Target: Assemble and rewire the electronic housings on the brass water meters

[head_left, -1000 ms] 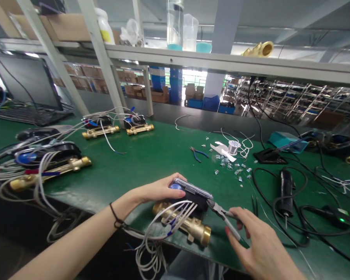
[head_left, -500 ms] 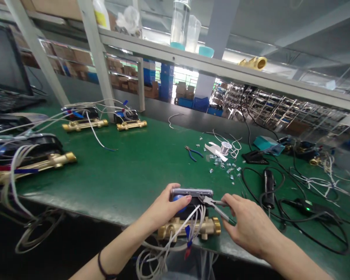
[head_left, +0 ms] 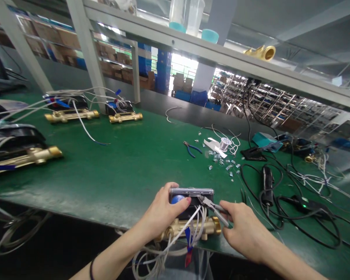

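Note:
At the front edge of the green bench sits a brass meter body point(head_left: 189, 227) with a black housing point(head_left: 189, 212) and a grey-edged lid point(head_left: 192, 191) on top. My left hand point(head_left: 166, 208) grips the housing's left side, its thumb across the front beside a blue round part point(head_left: 177, 199). My right hand point(head_left: 243, 227) is closed round the handles of grey pliers point(head_left: 216, 210). The pliers' jaws touch the right part of the housing, just under the lid; what lies between them is too small to tell. White cables point(head_left: 175, 247) with blue and red tags hang down from the meter.
Blue-handled cutters point(head_left: 192, 149) lie beyond, near small clear connectors point(head_left: 221, 161) and a solder spool point(head_left: 225, 144). At right are a black-handled tool point(head_left: 267, 184) and tangled black cords. More brass meters point(head_left: 71, 116) stand at left. A shelf beam point(head_left: 175, 42) crosses above.
The view has shifted a little, so the background sits higher and further left. The pliers' handles look closer together and tilt more steeply. The left hand keeps its grip.

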`<state>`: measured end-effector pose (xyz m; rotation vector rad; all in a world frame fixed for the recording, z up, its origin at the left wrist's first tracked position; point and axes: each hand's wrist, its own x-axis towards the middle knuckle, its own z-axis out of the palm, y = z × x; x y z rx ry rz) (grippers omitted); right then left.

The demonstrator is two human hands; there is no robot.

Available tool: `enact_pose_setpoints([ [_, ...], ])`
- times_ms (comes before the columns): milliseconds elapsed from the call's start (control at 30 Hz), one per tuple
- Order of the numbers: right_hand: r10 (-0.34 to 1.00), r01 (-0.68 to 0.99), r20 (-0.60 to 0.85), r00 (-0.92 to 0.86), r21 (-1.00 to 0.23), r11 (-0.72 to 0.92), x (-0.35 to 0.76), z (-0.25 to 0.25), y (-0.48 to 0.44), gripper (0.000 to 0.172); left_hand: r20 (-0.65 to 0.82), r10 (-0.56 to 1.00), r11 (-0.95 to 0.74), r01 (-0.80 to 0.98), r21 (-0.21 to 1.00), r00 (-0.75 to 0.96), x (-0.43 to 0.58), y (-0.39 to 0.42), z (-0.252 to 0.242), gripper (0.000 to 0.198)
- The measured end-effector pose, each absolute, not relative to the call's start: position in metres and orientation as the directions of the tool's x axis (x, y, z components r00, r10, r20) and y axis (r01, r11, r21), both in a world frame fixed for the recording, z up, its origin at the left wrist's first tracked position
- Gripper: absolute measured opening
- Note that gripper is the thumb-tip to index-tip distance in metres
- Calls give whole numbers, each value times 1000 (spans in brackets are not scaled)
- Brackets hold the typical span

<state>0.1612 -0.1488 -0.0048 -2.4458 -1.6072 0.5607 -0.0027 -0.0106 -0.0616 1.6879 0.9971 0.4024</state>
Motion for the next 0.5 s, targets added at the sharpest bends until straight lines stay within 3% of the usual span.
enact_pose_setpoints([
  [133,903,846,-282,324,-341,-410,163,3,-144,9,-193,778,-81,400,913,598,-2,-11,-61,59],
  [333,916,925,-218,335,-107,-364,164,-1,-143,3,-162,808,-85,385,919,566,0,-11,-70,59],
  [500,913,924,-165,374,-24,-382,162,-5,-141,17,-141,798,-129,394,910,586,-1,-11,-71,55],
])
